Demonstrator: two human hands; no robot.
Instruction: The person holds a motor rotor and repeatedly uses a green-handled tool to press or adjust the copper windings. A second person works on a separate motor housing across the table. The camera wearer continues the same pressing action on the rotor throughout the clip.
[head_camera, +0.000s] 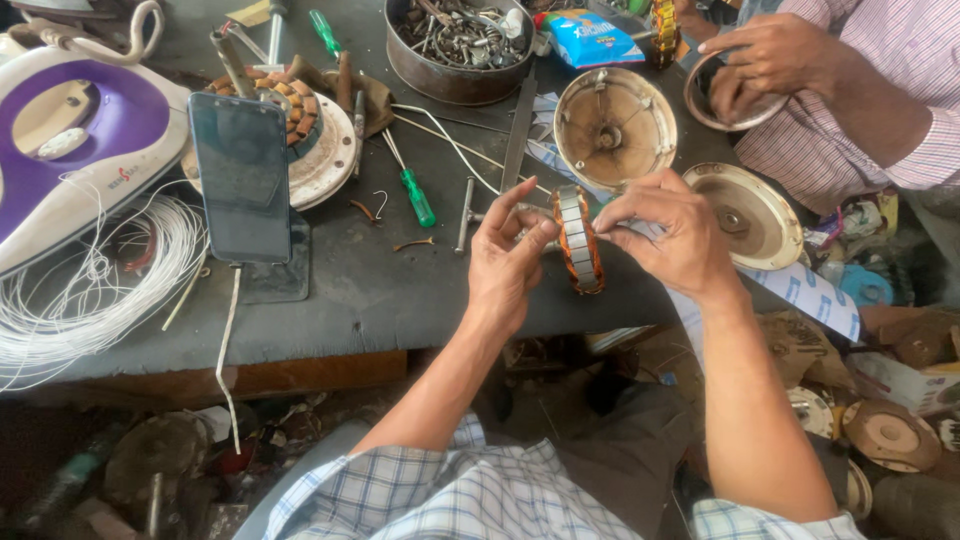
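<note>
My left hand (508, 255) and my right hand (672, 235) hold a ring-shaped motor stator (581, 240) on edge between them, just above the front of the dark workbench (380, 290). The stator has a grey metal core and copper-orange windings. My left fingers pinch its left side and my right fingers grip its right rim. Behind it lies a round metal motor cover (614, 125), hollow side up. A second pale cover (752, 213) lies to the right of my right hand.
A phone (243, 178) stands upright at the left, with another wound stator (300, 110) behind it. A green screwdriver (412, 190), a metal bowl of parts (458, 45), a purple iron (70, 140) and white wire coils (100, 270) are around. Another person's hands (765, 60) hold a metal ring at the top right.
</note>
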